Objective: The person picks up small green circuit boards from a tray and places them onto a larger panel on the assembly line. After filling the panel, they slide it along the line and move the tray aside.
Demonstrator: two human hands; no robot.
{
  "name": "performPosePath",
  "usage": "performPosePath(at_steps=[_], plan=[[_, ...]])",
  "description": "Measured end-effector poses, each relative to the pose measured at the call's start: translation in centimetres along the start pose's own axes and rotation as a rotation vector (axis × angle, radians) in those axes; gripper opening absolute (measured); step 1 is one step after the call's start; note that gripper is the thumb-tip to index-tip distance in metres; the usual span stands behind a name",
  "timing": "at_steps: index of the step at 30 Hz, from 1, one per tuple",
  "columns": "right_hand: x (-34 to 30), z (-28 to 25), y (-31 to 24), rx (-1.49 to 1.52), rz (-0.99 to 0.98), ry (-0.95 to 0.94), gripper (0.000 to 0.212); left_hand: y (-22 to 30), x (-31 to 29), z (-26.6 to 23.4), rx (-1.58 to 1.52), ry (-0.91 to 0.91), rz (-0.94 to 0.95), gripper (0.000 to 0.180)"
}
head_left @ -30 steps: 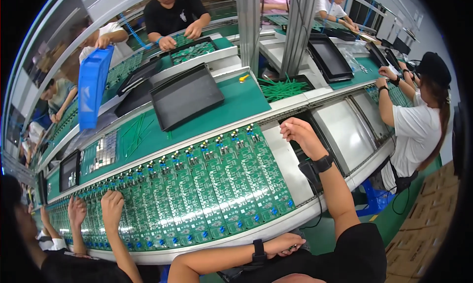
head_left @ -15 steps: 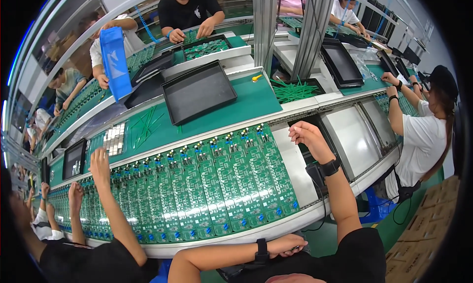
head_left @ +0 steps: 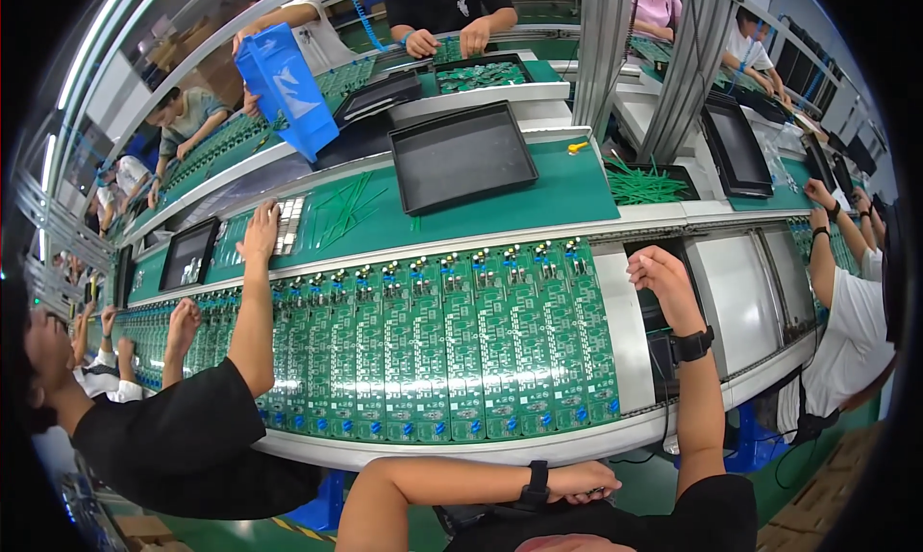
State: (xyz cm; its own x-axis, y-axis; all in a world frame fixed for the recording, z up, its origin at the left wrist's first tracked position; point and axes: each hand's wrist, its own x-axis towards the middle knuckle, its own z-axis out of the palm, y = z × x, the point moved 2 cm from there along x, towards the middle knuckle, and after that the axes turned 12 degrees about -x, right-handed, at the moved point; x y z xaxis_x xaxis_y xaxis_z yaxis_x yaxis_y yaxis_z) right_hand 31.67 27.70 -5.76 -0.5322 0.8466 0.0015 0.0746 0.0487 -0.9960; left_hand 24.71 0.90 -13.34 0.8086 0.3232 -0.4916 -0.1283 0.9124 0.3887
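My left hand [head_left: 583, 482] is drawn in near my body, beyond the front edge of the line. Its fingers are closed around something small that I cannot make out. My right hand [head_left: 665, 285] is raised over the metal frame, just right of the last green circuit board [head_left: 588, 360]. Its fingers are curled in toward the thumb; anything between the fingertips is too small to see. The boards lie side by side in a long row, with small blue and black parts along their far ends and blue parts along the near ends.
A black tray [head_left: 463, 158] lies on the green mat [head_left: 572, 191], near green strips [head_left: 351, 211] and white pieces [head_left: 288, 227]. A bin of green strips [head_left: 649, 182] stands by the metal posts. At left, a co-worker's hand [head_left: 258, 233] reaches over the boards. Another person holds a blue bin [head_left: 288, 90].
The whole view has shifted, so the scene sits further right. The left co-worker's raised hand has come down at the white pieces. The blue bin is tilted more. My hands keep nearly the same pose.
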Motion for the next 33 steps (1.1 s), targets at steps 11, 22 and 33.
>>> performPosePath(at_steps=[11, 22, 33], plan=[[-0.3, 0.2, -0.1, -0.026, 0.003, -0.041, 0.02, -0.6, 1.0, -0.2, -0.009, -0.017, 0.019, 0.029], [0.0, 0.1, 0.4, -0.06, -0.003, -0.042, 0.019, -0.3, 1.3, 0.0, 0.016, 0.055, 0.052, 0.028], [-0.2, 0.4, -0.1, -0.076, -0.016, -0.058, 0.018, -0.5, 1.8, -0.2, -0.002, 0.061, 0.04, 0.027]])
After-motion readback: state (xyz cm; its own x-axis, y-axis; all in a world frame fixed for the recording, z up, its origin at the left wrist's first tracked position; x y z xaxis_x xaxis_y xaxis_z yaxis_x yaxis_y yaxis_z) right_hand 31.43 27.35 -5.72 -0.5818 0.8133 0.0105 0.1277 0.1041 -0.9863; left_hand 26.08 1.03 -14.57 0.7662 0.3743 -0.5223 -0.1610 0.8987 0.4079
